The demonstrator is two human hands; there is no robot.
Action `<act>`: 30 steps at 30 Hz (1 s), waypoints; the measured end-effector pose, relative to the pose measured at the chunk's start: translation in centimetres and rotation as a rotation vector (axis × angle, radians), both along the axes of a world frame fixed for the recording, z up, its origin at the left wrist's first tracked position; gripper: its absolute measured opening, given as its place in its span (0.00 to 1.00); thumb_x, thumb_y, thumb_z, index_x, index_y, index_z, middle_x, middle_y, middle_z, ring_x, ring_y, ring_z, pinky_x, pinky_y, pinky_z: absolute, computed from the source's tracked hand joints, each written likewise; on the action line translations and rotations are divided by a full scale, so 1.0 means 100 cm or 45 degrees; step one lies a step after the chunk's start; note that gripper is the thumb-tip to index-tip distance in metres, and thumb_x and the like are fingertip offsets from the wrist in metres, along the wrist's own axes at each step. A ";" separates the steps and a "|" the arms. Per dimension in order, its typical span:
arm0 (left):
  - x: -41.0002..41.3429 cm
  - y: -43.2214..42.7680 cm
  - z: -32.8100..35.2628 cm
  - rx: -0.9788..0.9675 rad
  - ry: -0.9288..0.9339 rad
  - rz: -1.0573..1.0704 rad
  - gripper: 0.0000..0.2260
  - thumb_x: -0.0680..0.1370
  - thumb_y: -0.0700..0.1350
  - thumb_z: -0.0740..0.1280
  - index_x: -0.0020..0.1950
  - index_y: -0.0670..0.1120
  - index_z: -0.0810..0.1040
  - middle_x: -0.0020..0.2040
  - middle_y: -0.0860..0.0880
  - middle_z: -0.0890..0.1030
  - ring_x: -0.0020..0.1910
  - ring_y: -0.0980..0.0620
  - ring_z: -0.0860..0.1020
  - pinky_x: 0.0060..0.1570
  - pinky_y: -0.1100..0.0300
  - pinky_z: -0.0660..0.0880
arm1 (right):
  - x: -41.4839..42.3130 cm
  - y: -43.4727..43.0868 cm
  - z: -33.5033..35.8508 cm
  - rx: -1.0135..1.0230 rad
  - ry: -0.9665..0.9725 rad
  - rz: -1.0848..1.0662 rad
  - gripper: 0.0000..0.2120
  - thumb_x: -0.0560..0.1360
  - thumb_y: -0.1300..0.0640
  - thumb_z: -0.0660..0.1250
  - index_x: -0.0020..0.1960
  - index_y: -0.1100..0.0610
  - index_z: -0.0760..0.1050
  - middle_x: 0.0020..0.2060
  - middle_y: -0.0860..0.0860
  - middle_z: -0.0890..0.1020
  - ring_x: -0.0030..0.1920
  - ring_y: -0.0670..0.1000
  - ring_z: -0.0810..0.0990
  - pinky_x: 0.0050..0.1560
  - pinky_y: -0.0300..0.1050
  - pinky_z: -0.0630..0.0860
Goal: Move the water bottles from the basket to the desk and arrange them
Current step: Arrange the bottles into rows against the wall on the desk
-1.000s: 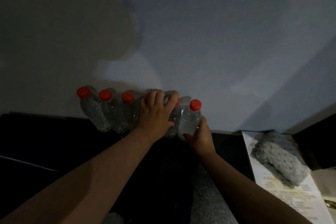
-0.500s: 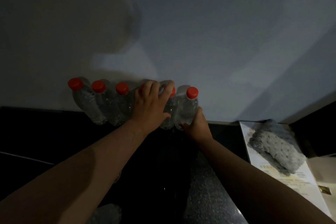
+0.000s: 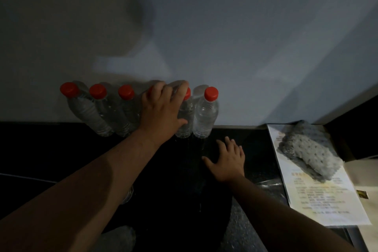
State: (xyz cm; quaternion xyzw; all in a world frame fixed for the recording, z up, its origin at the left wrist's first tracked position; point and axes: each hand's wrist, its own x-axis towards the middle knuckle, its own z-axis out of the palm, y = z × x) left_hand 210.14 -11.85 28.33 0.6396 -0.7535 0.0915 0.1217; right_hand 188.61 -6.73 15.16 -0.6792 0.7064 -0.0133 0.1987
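Basically, pale wall [image 3: 225,26] fills the far half, with the dark desk [image 3: 41,149] running along its foot. Six water bottles [image 3: 126,112] stand upright on the desk's far edge in one left-to-right row. They are packed side by side against the wall, probably so the wall keeps the line straight. The basket is not in view. A printed sheet [image 3: 319,200] lies at right on the desk, with a grey knitted cloth [image 3: 306,149] on its far end, well apart from the row.

The left hand [image 3: 163,110] covers the fourth and fifth bottles. Its fingers curl over their tops and its thumb lies across the fifth bottle's body. The grasp looks meant to snug them into the row. The right hand [image 3: 227,161] is released, fingers spread and straight, low over the desk just near of the rightmost bottle [image 3: 204,116], not touching it. Whether the palm rests on the desk I cannot tell. Red caps [image 3: 69,89] sit roughly level, so arranging looks nearly done.
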 end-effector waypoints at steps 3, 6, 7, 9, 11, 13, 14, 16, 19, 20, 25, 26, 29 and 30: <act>-0.001 0.000 0.000 0.009 -0.015 0.003 0.49 0.56 0.60 0.79 0.72 0.53 0.60 0.60 0.46 0.75 0.63 0.42 0.66 0.54 0.44 0.69 | 0.012 -0.023 0.020 -0.075 -0.415 -0.126 0.38 0.69 0.35 0.68 0.74 0.47 0.60 0.72 0.51 0.69 0.72 0.54 0.66 0.73 0.56 0.63; -0.001 0.000 0.000 0.035 -0.005 -0.004 0.48 0.58 0.60 0.79 0.72 0.53 0.58 0.62 0.46 0.74 0.65 0.41 0.66 0.55 0.43 0.68 | 0.032 -0.040 0.036 -0.065 -0.947 -0.159 0.30 0.70 0.49 0.74 0.65 0.37 0.62 0.62 0.43 0.75 0.62 0.44 0.74 0.64 0.48 0.73; -0.001 0.000 0.001 0.034 -0.004 -0.006 0.48 0.58 0.60 0.79 0.72 0.53 0.58 0.62 0.45 0.75 0.65 0.41 0.66 0.55 0.43 0.68 | 0.037 -0.043 0.037 -0.078 -0.980 -0.196 0.27 0.71 0.51 0.73 0.62 0.36 0.62 0.59 0.41 0.75 0.58 0.42 0.76 0.62 0.48 0.74; 0.000 -0.001 0.000 0.025 0.000 -0.012 0.48 0.58 0.59 0.79 0.72 0.53 0.58 0.61 0.45 0.75 0.65 0.41 0.65 0.55 0.43 0.68 | 0.044 -0.046 0.037 -0.094 -0.997 -0.284 0.24 0.72 0.52 0.72 0.59 0.37 0.62 0.54 0.40 0.74 0.50 0.39 0.76 0.59 0.47 0.76; 0.000 0.000 0.000 0.031 0.010 -0.019 0.48 0.59 0.59 0.79 0.72 0.53 0.58 0.62 0.44 0.74 0.65 0.41 0.64 0.55 0.42 0.68 | 0.046 -0.046 0.033 -0.093 -1.008 -0.338 0.24 0.73 0.53 0.72 0.58 0.38 0.61 0.51 0.39 0.73 0.47 0.37 0.74 0.55 0.43 0.74; 0.000 0.001 0.001 0.047 0.019 -0.024 0.48 0.60 0.59 0.79 0.72 0.53 0.56 0.63 0.44 0.73 0.66 0.41 0.64 0.56 0.42 0.67 | 0.046 -0.046 0.033 -0.075 -1.000 -0.353 0.24 0.72 0.53 0.72 0.58 0.38 0.61 0.50 0.39 0.73 0.47 0.37 0.74 0.54 0.42 0.73; -0.001 0.001 0.003 0.059 0.018 -0.024 0.48 0.61 0.59 0.78 0.73 0.53 0.55 0.64 0.44 0.72 0.66 0.41 0.64 0.57 0.42 0.67 | 0.046 -0.046 0.037 -0.055 -0.980 -0.345 0.25 0.72 0.53 0.73 0.58 0.39 0.61 0.52 0.39 0.73 0.49 0.39 0.75 0.56 0.44 0.74; -0.002 0.002 0.008 0.097 -0.002 -0.008 0.48 0.61 0.61 0.77 0.73 0.54 0.54 0.65 0.45 0.71 0.67 0.42 0.63 0.58 0.42 0.67 | 0.042 -0.044 0.045 -0.002 -0.940 -0.336 0.31 0.69 0.48 0.75 0.64 0.43 0.62 0.60 0.45 0.74 0.58 0.45 0.75 0.62 0.52 0.75; -0.005 0.006 0.019 0.189 0.028 0.007 0.48 0.63 0.62 0.75 0.75 0.56 0.52 0.68 0.45 0.67 0.69 0.42 0.61 0.63 0.40 0.66 | 0.029 -0.026 0.057 0.127 -0.794 -0.279 0.40 0.71 0.48 0.73 0.75 0.50 0.54 0.72 0.55 0.65 0.71 0.56 0.68 0.70 0.54 0.67; -0.006 0.009 0.025 0.191 0.032 0.006 0.47 0.64 0.62 0.74 0.75 0.56 0.52 0.69 0.45 0.66 0.70 0.42 0.61 0.65 0.39 0.64 | 0.023 -0.016 0.063 0.153 -0.703 -0.214 0.39 0.73 0.49 0.72 0.76 0.53 0.54 0.73 0.56 0.64 0.71 0.57 0.67 0.69 0.52 0.66; -0.004 0.045 0.061 0.069 0.150 0.006 0.31 0.70 0.51 0.70 0.72 0.49 0.66 0.69 0.44 0.70 0.71 0.40 0.64 0.68 0.41 0.63 | -0.005 0.049 0.093 0.218 -0.541 0.143 0.36 0.76 0.54 0.67 0.78 0.54 0.53 0.74 0.55 0.65 0.72 0.54 0.67 0.70 0.48 0.65; -0.005 0.059 0.066 0.117 0.236 -0.017 0.27 0.71 0.50 0.69 0.69 0.48 0.70 0.66 0.44 0.72 0.68 0.40 0.68 0.66 0.45 0.66 | -0.009 0.064 0.100 0.190 -0.518 0.208 0.35 0.77 0.54 0.67 0.78 0.54 0.53 0.74 0.54 0.64 0.72 0.53 0.66 0.70 0.46 0.64; -0.007 0.112 0.067 0.379 0.552 -0.119 0.18 0.73 0.48 0.70 0.62 0.48 0.76 0.60 0.45 0.76 0.61 0.45 0.74 0.62 0.50 0.71 | -0.018 0.101 0.116 0.162 -0.488 0.333 0.31 0.77 0.56 0.66 0.77 0.54 0.57 0.74 0.53 0.65 0.72 0.53 0.66 0.69 0.44 0.64; -0.006 0.131 0.068 0.446 0.643 -0.122 0.17 0.74 0.48 0.70 0.62 0.48 0.77 0.60 0.47 0.77 0.60 0.48 0.75 0.61 0.52 0.72 | -0.021 0.111 0.119 0.137 -0.468 0.363 0.30 0.77 0.56 0.66 0.76 0.54 0.59 0.74 0.54 0.65 0.73 0.53 0.65 0.70 0.44 0.64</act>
